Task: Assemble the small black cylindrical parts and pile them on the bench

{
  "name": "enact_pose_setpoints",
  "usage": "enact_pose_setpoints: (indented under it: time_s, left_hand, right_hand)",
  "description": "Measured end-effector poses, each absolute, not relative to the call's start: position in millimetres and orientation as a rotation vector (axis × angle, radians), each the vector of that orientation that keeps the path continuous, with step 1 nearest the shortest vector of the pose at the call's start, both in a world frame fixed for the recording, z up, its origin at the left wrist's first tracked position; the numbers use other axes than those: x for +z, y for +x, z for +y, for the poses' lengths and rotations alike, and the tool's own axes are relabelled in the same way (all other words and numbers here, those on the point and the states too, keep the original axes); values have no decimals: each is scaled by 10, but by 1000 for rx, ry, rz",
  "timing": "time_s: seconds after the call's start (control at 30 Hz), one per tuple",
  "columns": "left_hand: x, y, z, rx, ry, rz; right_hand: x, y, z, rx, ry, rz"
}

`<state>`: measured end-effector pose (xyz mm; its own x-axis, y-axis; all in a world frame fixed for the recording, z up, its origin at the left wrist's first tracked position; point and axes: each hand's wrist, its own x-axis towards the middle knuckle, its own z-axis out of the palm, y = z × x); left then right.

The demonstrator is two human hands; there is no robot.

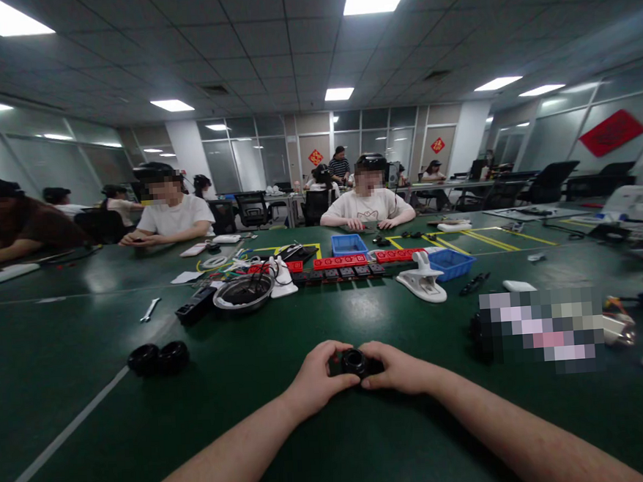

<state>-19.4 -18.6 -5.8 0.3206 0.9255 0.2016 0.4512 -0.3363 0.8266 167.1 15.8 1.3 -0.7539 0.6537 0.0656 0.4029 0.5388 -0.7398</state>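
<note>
Close in front of me on the green table (293, 463), both hands hold a small black round part (354, 359) with a hole in its middle, much like a little wheel. My left hand (321, 377) grips its left side, thumb at the near edge and fingers curled round behind. On the opposite side, my right hand (395, 368) pinches it, the thumb almost meeting the left one. A small red spot shows by the left fingers. Two black wheel-like rings (159, 358) lie side by side further left, apart from my hands.
Across the middle stand red and black power strips (340, 262), blue trays (451, 263), a white clamp stand (424, 281) and a metal bowl (242, 293). A wrench (151, 309) lies left. Blurred items (542, 328) lie right. Co-workers sit opposite, including one person (371, 201).
</note>
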Motion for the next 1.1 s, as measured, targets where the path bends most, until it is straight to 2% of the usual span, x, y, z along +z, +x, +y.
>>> enact_pose_setpoints:
  time_s: [0.27, 0.43, 0.57, 0.77, 0.9, 1.0, 1.1]
  left_hand:
    - [-42, -201, -195, 891, 1931, 1223]
    - [-95, -182, -178, 899, 1909, 1217]
    - [-123, -165, -196, 895, 1898, 1234]
    - [-128, -89, -256, 964, 1863, 1407]
    - [-129, -68, -242, 995, 1876, 1456]
    - [-128, -97, -203, 976, 1880, 1373]
    - [-109, -133, -184, 961, 1882, 1293]
  right_hand:
    - [-24, 1645, 144, 1091, -983, -2357]
    - [-65, 1650, 166, 1006, -1044, -2377]
    - [-86, 1612, 110, 803, -1169, -2414]
    - [-97, 1458, -36, 307, -1479, -2407]
    - [-90, 1430, -42, 155, -1460, -2472]
    - [-91, 1470, -15, 179, -1376, -2432]
    - [-66, 1536, 32, 453, -1144, -2445]
